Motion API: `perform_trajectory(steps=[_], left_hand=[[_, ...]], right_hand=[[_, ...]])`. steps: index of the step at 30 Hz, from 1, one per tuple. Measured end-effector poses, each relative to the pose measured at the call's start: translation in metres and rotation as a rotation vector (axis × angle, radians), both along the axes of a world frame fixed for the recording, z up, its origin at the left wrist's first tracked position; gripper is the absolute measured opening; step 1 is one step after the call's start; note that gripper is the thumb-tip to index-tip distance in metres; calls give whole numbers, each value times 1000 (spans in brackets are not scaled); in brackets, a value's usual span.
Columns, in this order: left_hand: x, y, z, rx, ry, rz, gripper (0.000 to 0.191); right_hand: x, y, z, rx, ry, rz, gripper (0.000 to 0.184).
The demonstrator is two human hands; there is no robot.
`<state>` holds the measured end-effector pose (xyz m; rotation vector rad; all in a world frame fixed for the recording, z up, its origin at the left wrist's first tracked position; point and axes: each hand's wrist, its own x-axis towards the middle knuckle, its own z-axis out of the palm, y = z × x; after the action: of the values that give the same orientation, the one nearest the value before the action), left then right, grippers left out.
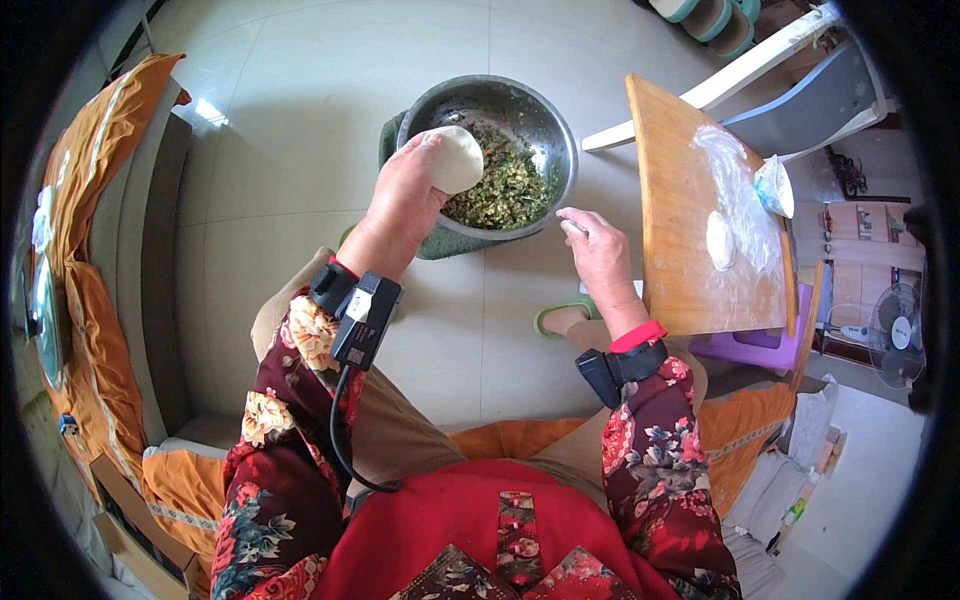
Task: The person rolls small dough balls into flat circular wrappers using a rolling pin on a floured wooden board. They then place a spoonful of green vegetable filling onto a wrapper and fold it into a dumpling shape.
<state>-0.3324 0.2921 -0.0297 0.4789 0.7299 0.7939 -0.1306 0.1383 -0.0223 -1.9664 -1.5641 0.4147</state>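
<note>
My left hand [409, 187] holds a round, flat dough wrapper [459, 161] over the near left part of a large metal bowl [564, 142]. Inside that bowl lies a chopped green filling [506, 184], with pale bits mixed through it. Just off the bowl's right rim, my right hand [600, 251] pinches a thin metal utensil [574, 225]; its kind is not clear, as the fingers cover most of it.
On the right, a wooden board [675, 225] carries scattered flour [739, 187], a piece of dough [721, 240], a rolling pin [787, 285] and a small white bag or tub [774, 186]. A purple plastic stool [739, 351] shows below the board. Left stands a sofa with an orange cover [97, 150].
</note>
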Motion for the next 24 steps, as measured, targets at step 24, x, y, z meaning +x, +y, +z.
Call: perform_trajectory(steps=[24], left_hand=[[-3, 1, 1, 8, 77, 55, 37]], right_hand=[[7, 19, -18, -205, 915, -527, 18]])
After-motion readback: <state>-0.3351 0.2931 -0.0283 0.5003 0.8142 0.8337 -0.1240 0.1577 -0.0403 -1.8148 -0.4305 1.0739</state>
